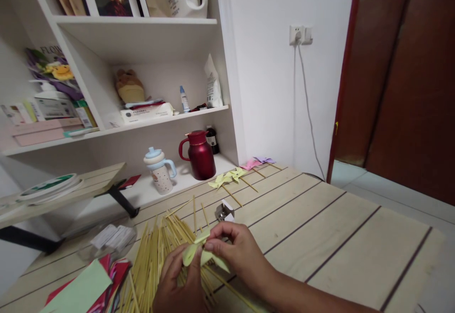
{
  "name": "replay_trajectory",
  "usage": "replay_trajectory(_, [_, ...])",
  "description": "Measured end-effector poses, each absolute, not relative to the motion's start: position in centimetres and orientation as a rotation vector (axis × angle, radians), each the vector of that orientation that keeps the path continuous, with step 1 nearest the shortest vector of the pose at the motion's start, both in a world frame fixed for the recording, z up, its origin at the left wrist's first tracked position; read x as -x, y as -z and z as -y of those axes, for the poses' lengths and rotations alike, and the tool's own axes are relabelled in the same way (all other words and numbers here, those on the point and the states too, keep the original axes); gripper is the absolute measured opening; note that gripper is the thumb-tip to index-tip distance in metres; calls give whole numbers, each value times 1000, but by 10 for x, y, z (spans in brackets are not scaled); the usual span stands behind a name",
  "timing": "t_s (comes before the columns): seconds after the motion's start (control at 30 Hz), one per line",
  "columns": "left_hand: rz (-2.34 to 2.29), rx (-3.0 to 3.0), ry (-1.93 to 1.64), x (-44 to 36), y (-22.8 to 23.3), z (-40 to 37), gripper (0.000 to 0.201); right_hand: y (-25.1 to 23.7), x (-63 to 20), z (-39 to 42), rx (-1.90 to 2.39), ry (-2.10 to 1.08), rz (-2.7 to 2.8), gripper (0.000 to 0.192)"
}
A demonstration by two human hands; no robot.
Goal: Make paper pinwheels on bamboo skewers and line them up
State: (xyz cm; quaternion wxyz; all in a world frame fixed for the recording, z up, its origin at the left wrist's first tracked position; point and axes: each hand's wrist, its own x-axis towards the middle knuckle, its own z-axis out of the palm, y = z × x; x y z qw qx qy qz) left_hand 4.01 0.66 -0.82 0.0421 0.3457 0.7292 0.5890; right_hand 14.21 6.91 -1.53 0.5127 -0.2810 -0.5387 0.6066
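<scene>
Right now a pale green paper pinwheel [204, 254] sits pinched between both hands — the left hand [177, 282] closed on its lower blades, the right hand [236, 249] nipping its centre. Under it lies the loose skewer pile [156, 261]; beyond it on the worktop [320, 237], finished yellow pinwheels [227, 178] and pink ones [254, 163] rest — several done, many sticks left.

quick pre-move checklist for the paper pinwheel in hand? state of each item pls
1. Both hands on the pale green paper pinwheel: ok; left hand below, right hand pinching at the top.
2. Folded tips gathered at the centre: cannot tell, fingers cover it.
3. Skewer already through the paper: cannot tell.
4. Spare bamboo skewers close by: ok, heaped under the hands.
5. Small pin box within sight: ok, just behind the hands; contents unclear.
6. Finished pinwheels apart from the work: ok, further back on the table.
</scene>
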Motion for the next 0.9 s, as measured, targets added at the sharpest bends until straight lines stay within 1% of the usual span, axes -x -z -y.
replay_trajectory(0.1, [-2291, -982, -1730, -37, 8, -7, 16, 14, -142, -68, 684, -1450, 1290, 7])
replay_trajectory(0.23, [-2340, -868, -1495, -32, 4, -5, 22, 10, -144, -66, 702, -1429, 1307, 5])
replay_trajectory(0.3, [-2337, -866, -1469, -31, 3, -4, 22, 8, -145, -66, 711, -1425, 1316, 5])
replay_trajectory(0.43, [-2211, -1049, -1724, -34, 6, -5, 15, 9, -145, -66, 705, -1427, 1326, 6])
replay_trajectory(0.53, [-2106, -1141, -1838, -36, 8, -6, 12, 10, -145, -65, 721, -1363, 1355, 4])
replay_trajectory(0.7, [-2081, -1194, -1932, -38, 12, -6, 12, 8, -144, -62, 755, -1248, 1398, 3])
replay_trajectory(0.83, [-2096, -1227, -1983, -40, 14, -6, 14, 7, -141, -60, 782, -1151, 1437, 6])
replay_trajectory(0.9, [-2083, -1247, -1993, -40, 14, -6, 15, 7, -140, -59, 774, -1175, 1420, 6])
